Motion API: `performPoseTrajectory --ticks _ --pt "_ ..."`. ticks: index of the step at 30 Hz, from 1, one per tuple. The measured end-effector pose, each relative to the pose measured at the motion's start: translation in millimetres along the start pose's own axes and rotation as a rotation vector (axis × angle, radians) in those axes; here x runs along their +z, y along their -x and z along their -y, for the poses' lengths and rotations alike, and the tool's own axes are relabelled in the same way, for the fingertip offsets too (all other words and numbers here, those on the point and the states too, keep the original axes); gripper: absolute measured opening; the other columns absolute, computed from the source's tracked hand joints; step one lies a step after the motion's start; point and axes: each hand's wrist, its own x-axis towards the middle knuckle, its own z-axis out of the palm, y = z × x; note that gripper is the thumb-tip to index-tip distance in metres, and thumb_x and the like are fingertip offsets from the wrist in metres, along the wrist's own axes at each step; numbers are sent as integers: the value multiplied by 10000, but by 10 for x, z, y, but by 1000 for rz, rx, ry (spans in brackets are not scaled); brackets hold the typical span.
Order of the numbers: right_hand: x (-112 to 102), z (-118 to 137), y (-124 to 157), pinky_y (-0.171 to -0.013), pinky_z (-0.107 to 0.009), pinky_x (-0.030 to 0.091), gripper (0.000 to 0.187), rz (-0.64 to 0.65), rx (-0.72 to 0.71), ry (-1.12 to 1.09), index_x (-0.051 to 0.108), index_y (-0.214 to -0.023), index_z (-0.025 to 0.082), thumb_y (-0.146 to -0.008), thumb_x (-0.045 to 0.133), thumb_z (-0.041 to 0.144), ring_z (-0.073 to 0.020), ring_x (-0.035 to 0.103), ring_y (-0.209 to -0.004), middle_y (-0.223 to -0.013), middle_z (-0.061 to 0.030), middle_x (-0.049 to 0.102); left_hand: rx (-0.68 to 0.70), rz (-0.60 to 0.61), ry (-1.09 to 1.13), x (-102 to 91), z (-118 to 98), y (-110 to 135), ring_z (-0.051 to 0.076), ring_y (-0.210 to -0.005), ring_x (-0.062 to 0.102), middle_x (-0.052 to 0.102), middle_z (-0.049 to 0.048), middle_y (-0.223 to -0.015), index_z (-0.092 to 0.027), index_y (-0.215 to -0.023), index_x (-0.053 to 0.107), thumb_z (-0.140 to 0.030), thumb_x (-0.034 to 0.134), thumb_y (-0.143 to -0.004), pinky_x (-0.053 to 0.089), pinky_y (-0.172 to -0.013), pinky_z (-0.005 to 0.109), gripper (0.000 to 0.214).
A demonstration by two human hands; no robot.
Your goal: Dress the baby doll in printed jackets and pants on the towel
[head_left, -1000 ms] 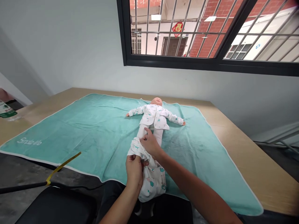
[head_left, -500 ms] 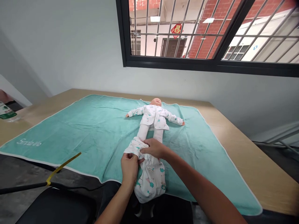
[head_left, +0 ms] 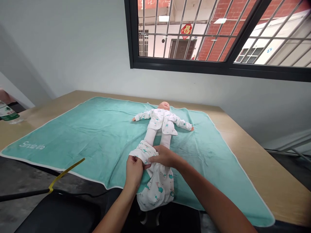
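Fingers of the left hand (head_left: 134, 171) and right hand (head_left: 167, 157) grip pants (head_left: 159, 187) bunched at the doll's (head_left: 151, 135) lower leg. Its top (head_left: 156, 120) is on; its pants aren't up, so its upper legs show.

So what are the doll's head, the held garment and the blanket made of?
Doll's head: perhaps vinyl, looking smooth. Held garment: probably thin cotton, matte and softly creased. Blanket: likely plush fleece, matte, with a brushed look and soft folds.

a: light?
b: bright, even — pale glare patches (head_left: 164, 18) on the window (head_left: 206, 32), soft shadows on the blanket (head_left: 85, 139), floor (head_left: 14, 178) dim.
a: sharpness?
b: lettering (head_left: 32, 145) smeared — upper right corner dark, table (head_left: 238, 139) stretched near edges.
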Motion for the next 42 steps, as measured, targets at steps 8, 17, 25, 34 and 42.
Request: performPoseTrajectory --ticks 8,17,25,34,42 --pt "-87 124 -74 -568 -239 281 186 -308 -44 557 547 -661 164 -835 548 229 -169 594 -688 -693 -32 655 175 -72 -242 -5 34 1 138 -699 623 675 42 -891 -146 -884 585 -242 598 -772 606 -604 296 148" --pt "-178 62 -86 -605 -237 317 175 -215 -54 593 575 -671 165 -837 557 216 -167 604 -706 -737 -34 673 240 -65 -283 -5 110 -33 174 -765 650 697 64 -953 -157 -920 600 -305 549 -783 588 -627 307 208" --pt "-397 -48 -313 -610 -249 316 157 -565 76 676 618 -687 155 -741 500 65 -181 605 -714 -719 -64 674 440 -67 -710 -7 121 101 117 -499 462 524 -44 -533 -201 -701 531 -259 511 -799 390 -527 238 116" --pt "-171 22 -288 -643 -241 328 53 -543 38 572 593 -862 186 -832 566 221 -183 605 -781 -829 -42 680 514 -42 -910 -64 183 -16 138 -594 484 525 -8 -613 -212 -612 448 -258 520 -786 369 -585 254 193" --pt "-123 -16 -312 -627 -280 269 61 -615 131 841 559 -899 194 -858 522 168 -209 631 -807 -846 -59 686 689 -53 -991 -48 192 33 178 -684 577 578 44 -684 -190 -607 564 -187 549 -749 444 -633 278 143"
